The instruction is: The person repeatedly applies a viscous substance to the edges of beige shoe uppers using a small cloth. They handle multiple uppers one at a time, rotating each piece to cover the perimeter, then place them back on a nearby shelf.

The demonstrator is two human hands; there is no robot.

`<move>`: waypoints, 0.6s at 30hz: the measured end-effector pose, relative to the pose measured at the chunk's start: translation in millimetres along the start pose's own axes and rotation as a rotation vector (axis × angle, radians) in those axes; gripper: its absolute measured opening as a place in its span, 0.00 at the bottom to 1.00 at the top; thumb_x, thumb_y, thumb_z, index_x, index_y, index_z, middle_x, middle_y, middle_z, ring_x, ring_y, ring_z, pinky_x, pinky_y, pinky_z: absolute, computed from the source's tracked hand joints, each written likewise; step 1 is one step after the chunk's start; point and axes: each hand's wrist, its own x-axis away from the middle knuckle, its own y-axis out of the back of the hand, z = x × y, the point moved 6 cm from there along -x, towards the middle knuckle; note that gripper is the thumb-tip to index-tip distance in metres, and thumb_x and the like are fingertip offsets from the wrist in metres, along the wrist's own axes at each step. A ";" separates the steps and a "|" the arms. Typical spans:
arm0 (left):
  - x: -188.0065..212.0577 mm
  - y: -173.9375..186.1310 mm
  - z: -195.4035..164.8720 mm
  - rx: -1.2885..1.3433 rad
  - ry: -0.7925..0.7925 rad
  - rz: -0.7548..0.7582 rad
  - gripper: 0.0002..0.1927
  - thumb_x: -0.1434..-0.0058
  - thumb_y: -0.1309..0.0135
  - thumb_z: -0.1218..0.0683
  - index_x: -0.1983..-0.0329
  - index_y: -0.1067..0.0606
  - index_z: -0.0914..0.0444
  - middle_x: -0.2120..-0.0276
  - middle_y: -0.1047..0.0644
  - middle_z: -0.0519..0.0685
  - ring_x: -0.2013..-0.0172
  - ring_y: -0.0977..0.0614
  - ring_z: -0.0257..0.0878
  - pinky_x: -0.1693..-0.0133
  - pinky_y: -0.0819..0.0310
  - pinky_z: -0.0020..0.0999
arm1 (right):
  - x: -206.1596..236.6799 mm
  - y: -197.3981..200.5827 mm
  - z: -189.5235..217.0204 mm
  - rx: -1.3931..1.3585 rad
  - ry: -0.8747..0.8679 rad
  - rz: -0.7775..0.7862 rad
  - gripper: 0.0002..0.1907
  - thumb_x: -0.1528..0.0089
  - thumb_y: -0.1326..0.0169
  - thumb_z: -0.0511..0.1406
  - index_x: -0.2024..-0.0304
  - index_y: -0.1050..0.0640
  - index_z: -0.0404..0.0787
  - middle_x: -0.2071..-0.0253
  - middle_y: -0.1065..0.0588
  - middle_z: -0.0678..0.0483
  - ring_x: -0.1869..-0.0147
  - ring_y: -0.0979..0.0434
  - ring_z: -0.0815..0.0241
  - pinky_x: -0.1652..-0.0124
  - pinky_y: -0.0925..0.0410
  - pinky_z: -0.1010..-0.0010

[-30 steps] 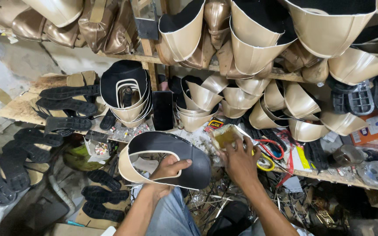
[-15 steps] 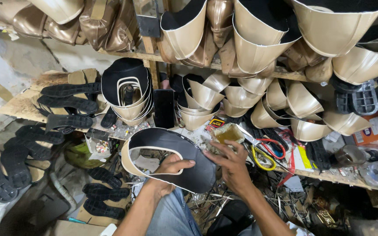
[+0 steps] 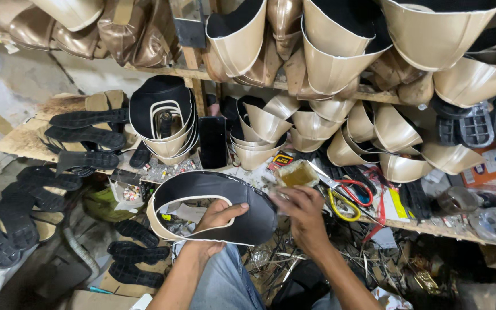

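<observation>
My left hand (image 3: 214, 221) grips a curved shoe upper piece (image 3: 202, 189), black on its inner face with a cream edge, held over my lap. My right hand (image 3: 301, 208) sits at the piece's right end with its fingers bent against the black surface; whether it holds a small tool I cannot tell. Just beyond that hand stands a small open pot of yellowish glue (image 3: 297, 173) on the bench.
Stacks of gold-and-black uppers (image 3: 259, 129) fill the bench and the shelf above. Black soles (image 3: 81, 138) lie at the left. A dark phone (image 3: 212, 142) stands upright. Scissors with yellow and red handles (image 3: 345, 198) lie right of the pot, among clutter.
My right hand has come back from the glue pot down to the right end of the upper piece. My left hand has kept its hold, shifting the piece slightly.
</observation>
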 end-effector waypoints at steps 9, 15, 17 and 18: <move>11.2 -4.1 -21.1 -0.462 -0.232 -0.106 0.20 0.36 0.38 0.52 0.83 0.29 0.59 0.86 0.34 0.38 0.86 0.38 0.25 0.83 0.51 0.27 | -25.6 -4.7 -29.5 0.316 -0.268 0.148 0.21 0.41 0.45 0.40 0.44 0.20 0.47 0.35 0.34 0.48 0.32 0.44 0.38 0.43 0.51 0.36; 3.6 2.0 -5.3 -0.448 -0.167 -0.162 0.26 0.36 0.40 0.48 0.88 0.34 0.57 0.89 0.38 0.37 0.88 0.41 0.26 0.84 0.53 0.29 | -42.9 -17.2 -52.6 0.487 -0.407 0.306 0.21 0.35 0.52 0.50 0.58 0.15 0.45 0.33 0.33 0.57 0.26 0.47 0.44 0.37 0.53 0.36; -1.0 9.2 -1.1 -0.347 -0.100 -0.151 0.23 0.37 0.41 0.49 0.87 0.32 0.57 0.90 0.35 0.38 0.89 0.38 0.28 0.84 0.51 0.30 | -37.9 -8.7 -50.2 0.416 -0.400 0.172 0.17 0.34 0.49 0.46 0.54 0.15 0.46 0.36 0.30 0.57 0.27 0.44 0.46 0.36 0.50 0.41; -2.0 11.3 -2.1 -0.355 -0.128 -0.142 0.24 0.36 0.41 0.49 0.87 0.32 0.57 0.90 0.36 0.38 0.89 0.38 0.28 0.84 0.51 0.30 | -35.2 -7.4 -45.1 0.249 -0.334 0.134 0.15 0.34 0.48 0.44 0.53 0.16 0.48 0.37 0.28 0.60 0.27 0.41 0.49 0.34 0.48 0.46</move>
